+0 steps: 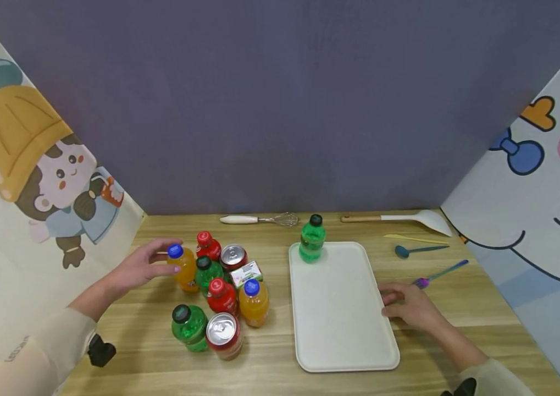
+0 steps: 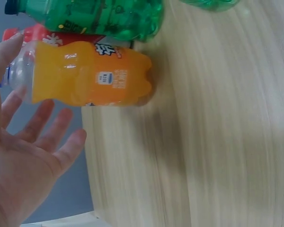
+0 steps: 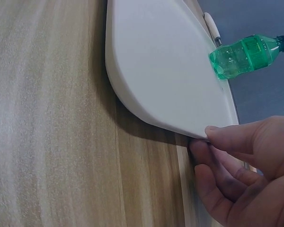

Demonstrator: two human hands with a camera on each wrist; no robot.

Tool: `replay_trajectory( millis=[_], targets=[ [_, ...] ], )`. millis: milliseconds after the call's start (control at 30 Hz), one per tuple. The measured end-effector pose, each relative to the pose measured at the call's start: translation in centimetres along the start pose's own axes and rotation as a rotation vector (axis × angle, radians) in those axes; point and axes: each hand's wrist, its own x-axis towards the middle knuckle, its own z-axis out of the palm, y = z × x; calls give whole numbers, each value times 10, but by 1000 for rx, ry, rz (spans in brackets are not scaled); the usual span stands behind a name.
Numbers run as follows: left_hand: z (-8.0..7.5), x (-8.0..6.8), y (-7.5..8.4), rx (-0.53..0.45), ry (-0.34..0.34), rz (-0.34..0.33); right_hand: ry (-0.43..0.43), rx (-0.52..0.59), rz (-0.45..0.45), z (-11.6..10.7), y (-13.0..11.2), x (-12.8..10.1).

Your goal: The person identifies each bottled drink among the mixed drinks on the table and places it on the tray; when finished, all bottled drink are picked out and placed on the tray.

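Observation:
My left hand (image 1: 161,259) is open, fingers spread beside an orange bottle with a blue cap (image 1: 184,268) at the left of a cluster of drinks. In the left wrist view the palm (image 2: 28,146) faces that orange bottle (image 2: 92,75) without closing on it. A green bottle (image 2: 99,16) lies just beyond. My right hand (image 1: 394,303) pinches the right rim of a white tray (image 1: 339,330). In the right wrist view its thumb lies on the tray (image 3: 161,71) edge and its fingers (image 3: 213,175) curl below. A green bottle (image 1: 312,239) stands on the tray's far left corner.
The cluster holds red bottles (image 1: 221,296), green bottles (image 1: 189,328), cans (image 1: 223,334), a small carton (image 1: 247,273) and another orange bottle (image 1: 253,302). A whisk (image 1: 260,219), a white spatula (image 1: 398,219) and spoons (image 1: 418,250) lie along the back and right. Printed panels wall both sides.

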Motion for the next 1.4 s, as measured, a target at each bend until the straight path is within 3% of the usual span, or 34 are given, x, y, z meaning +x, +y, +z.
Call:
replay_trajectory(
  millis=[533, 867, 1167, 1400],
  targets=[
    [10, 6, -5, -6, 51, 6, -8, 31, 20, -1, -4, -1],
    [16, 5, -11, 28, 60, 71, 1, 16, -9, 0, -3, -2],
    [22, 1, -12, 106, 180, 60, 11, 22, -16, 2, -1, -5],
    [23, -2, -18, 88, 281, 84, 14, -1, -42, 1, -1, -3]
  ],
)
